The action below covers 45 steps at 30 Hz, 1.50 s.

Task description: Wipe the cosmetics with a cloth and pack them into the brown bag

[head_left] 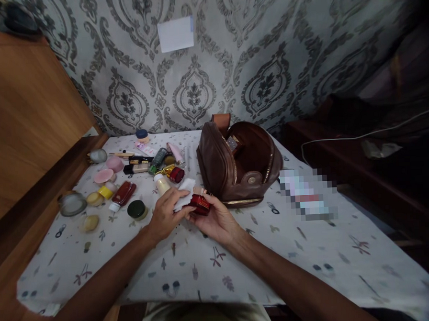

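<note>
My left hand (168, 212) pinches a folded white tissue (185, 191) over the table's middle. Beside it, my right hand (218, 221) is wrapped round a dark red jar (201, 205), and the tissue touches the jar's left side. Just behind my hands is an open brown leather bag (220, 172), with a small item inside. A cream tube with a white cap (161, 184) lies behind my left hand. Near it sit a second red jar (177, 174) and a dark green lidded jar (137, 210).
Bottles, brushes, tubes and small jars are spread over the left of the patterned cloth (192, 276). A red bottle (123, 193) lies among them. A blurred-out flat item (306, 194) is right of the bag. A wooden cabinet (27, 93) borders the left side.
</note>
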Motion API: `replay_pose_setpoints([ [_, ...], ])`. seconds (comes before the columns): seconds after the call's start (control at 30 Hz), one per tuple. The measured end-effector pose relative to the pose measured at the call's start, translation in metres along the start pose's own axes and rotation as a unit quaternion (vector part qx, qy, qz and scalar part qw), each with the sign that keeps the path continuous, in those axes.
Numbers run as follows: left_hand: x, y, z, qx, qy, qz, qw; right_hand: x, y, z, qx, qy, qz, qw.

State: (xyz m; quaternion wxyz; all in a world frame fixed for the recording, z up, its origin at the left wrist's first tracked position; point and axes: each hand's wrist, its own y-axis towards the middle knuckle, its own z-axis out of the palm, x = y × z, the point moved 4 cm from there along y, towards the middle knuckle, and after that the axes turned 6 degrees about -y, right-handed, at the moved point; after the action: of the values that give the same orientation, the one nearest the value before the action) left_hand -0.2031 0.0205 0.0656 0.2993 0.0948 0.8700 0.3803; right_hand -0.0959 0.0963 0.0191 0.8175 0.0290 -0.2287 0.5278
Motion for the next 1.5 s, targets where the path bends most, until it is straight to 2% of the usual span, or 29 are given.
replay_pose_setpoints([
  [0.2, 0.001, 0.0, -0.005, -0.033, 0.013, 0.01, 0.999, 0.001, 0.004, -0.005, 0.005, -0.018, -0.001, 1.0],
  [0.47, 0.011, 0.001, -0.009, -0.055, -0.021, -0.072, 0.996, -0.002, 0.008, -0.006, -0.002, -0.024, -0.015, 1.0],
  [0.7, 0.017, 0.002, -0.007, -0.056, -0.066, -0.086, 0.993, -0.003, 0.007, -0.006, -0.03, 0.008, -0.002, 1.0],
  [0.87, 0.015, 0.004, -0.008, -0.021, -0.124, -0.129, 0.984, -0.001, 0.006, -0.001, -0.029, 0.024, 0.002, 0.999],
  [1.03, 0.016, 0.005, -0.007, 0.007, -0.154, -0.187, 0.97, 0.001, 0.004, 0.002, -0.066, 0.041, -0.016, 0.997],
  [1.33, 0.028, 0.003, 0.001, 0.03, -0.174, -0.222, 0.959, 0.004, 0.003, 0.004, -0.108, 0.05, -0.007, 0.993],
  [1.5, 0.027, 0.003, 0.003, 0.057, -0.181, -0.219, 0.957, 0.002, 0.006, 0.003, -0.093, 0.054, 0.015, 0.994],
])
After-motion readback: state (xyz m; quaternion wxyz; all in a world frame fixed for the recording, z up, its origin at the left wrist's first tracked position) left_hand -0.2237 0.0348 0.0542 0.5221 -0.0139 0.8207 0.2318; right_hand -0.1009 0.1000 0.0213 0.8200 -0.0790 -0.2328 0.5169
